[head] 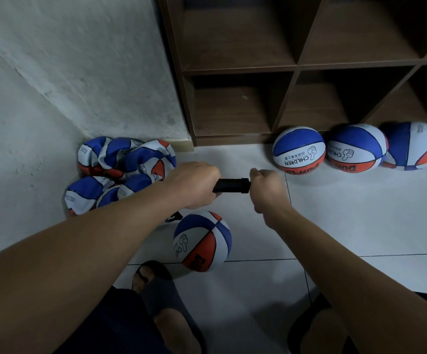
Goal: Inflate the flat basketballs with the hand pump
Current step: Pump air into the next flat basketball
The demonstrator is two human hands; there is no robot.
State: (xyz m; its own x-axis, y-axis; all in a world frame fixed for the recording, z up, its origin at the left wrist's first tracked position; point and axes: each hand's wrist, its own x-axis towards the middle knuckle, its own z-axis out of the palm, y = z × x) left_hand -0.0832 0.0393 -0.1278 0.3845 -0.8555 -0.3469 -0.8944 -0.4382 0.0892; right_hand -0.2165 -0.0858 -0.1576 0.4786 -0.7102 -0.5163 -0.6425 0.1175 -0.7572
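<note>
1. Forearms nearest the lens, reaching forward over a sandalled foot [147,277] and the white tiled floor [360,213].
2. Brown cubby shelf [296,67] at rear, its visible compartments holding no balls.
3. Heap of flat basketballs [120,172] in the wall corner at left: crumpled, roughly six or seven, not yet inflated. Largest share of the work remaining.
4. Row of three round basketballs [355,149] on the floor against the shelf base at right, touching one another: apparently finished.
5. Ball in progress [202,241], between the heap and the foot, directly below the hands: already round, probably close to full.
6. Left hand [192,185] wrapped round the far-left end of the hand pump [231,185], fingers curled tight on the barrel.
7. Right hand [266,190] fisted at the pump's right end, gripping what is presumably the plunger handle, hidden inside the fist; plunger pushed in or nearly so.
8. Dark hose end [174,217] just left of the ball in progress; needle seating in the valve not discernible, part-hidden behind the left wrist.
</note>
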